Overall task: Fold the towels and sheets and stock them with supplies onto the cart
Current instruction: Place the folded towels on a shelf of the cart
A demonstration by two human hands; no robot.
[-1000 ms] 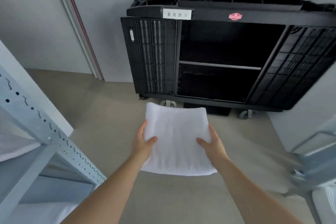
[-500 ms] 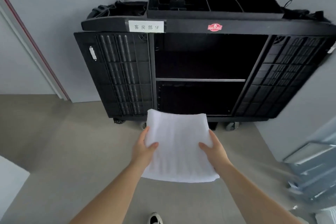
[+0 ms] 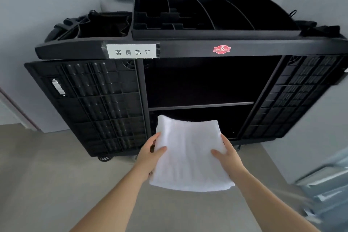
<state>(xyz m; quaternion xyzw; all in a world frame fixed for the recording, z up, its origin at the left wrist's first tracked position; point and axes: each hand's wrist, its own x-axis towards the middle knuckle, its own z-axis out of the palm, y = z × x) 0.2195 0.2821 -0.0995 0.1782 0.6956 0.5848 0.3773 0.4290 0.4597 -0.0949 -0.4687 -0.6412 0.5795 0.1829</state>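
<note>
Folded white towel (image 3: 190, 154) held flat in the air between two bare hands, seen from a camera on the person's head looking down. Left hand (image 3: 150, 154) grips the towel's left edge, thumb curled over the top and fingers underneath; right hand (image 3: 227, 156) grips the right edge the same way. The towel's long axis runs away from the person, its far edge pointing straight at a black housekeeping cart (image 3: 188, 49) directly ahead. That far edge already overlaps the dark opening of the cart's lower compartment (image 3: 235, 118), just below the thin shelf (image 3: 201, 106) that splits the open middle bay in two. Both hands sit level and about equally near the cart, so neither leads. A door panel (image 3: 98, 103) stands swung open to the left of the bay and another on the right. Both compartments look dark; whether anything lies inside cannot be told. Likely next move: push the towel forward into the bay, on whichever level is chosen
</note>
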